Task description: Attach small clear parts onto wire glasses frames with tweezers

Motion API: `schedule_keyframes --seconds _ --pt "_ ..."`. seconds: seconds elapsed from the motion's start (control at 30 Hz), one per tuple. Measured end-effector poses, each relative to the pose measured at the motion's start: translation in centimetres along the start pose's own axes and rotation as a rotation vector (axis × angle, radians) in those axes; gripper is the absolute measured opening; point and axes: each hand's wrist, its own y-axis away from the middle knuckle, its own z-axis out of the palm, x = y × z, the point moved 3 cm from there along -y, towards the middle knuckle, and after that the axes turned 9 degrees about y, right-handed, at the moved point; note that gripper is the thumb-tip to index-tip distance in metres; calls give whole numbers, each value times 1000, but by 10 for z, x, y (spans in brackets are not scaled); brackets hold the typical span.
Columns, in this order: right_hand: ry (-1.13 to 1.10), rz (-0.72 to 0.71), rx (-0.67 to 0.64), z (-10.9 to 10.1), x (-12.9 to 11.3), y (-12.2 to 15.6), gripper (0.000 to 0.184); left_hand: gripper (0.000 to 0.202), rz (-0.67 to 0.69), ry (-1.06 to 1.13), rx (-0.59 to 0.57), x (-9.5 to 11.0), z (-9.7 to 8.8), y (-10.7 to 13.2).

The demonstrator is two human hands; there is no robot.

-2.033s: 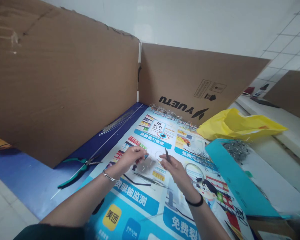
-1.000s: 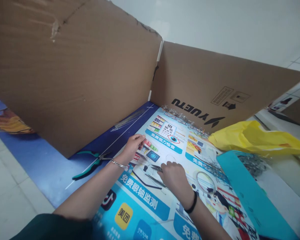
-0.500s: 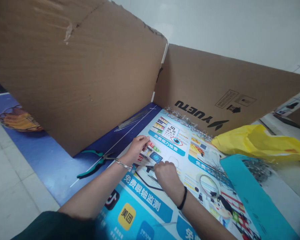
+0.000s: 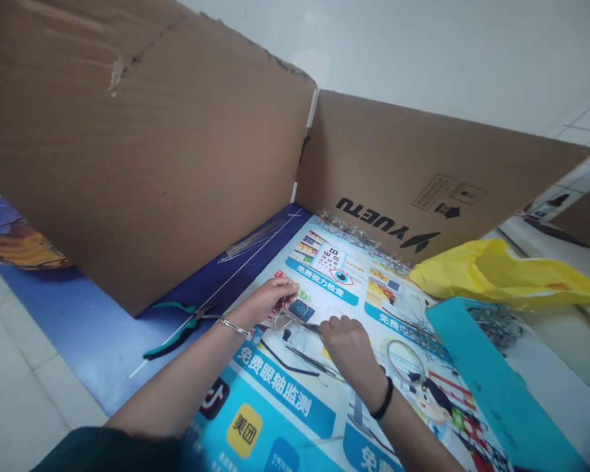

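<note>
My left hand (image 4: 274, 295) is closed in a pinch on a thin wire (image 4: 281, 319), which curves in a loop below the fingertips. In a fist, my right hand (image 4: 349, 344) grips pliers; their dark metal jaws (image 4: 312, 326) point left toward the wire, and the handles are hidden in the palm. Whether the jaws touch the wire I cannot tell. Both hands are over a printed poster sheet (image 4: 295, 387). Left of my left wrist lie teal-handled pliers (image 4: 187, 321). A bundle of straight thin wires (image 4: 253, 239) rests farther back.
Tall cardboard panels (image 4: 167, 151) stand at the left and back (image 4: 373, 151). Small wire pieces (image 4: 354, 233) are heaped along the back one. On the right are a yellow bag (image 4: 496, 272), a teal sheet (image 4: 476, 354) and a tangled wire pile (image 4: 496, 328).
My hands have moved apart, the right one rightward, so the jaws of its pliers now show between them. A looped wire has come into sight below my left fingers.
</note>
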Motion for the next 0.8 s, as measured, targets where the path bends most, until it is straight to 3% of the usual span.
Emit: schedule_keyframes --seconds 0.23,0.5,0.8 --pt "105 -46 194 -10 15 20 9 34 -203 -46 -149 -7 12 8" --pt "156 -125 273 -26 21 27 14 31 -219 -194 -275 -9 15 10" --pt "178 -181 319 -28 18 29 18 32 -258 -249 -312 -11 21 11"
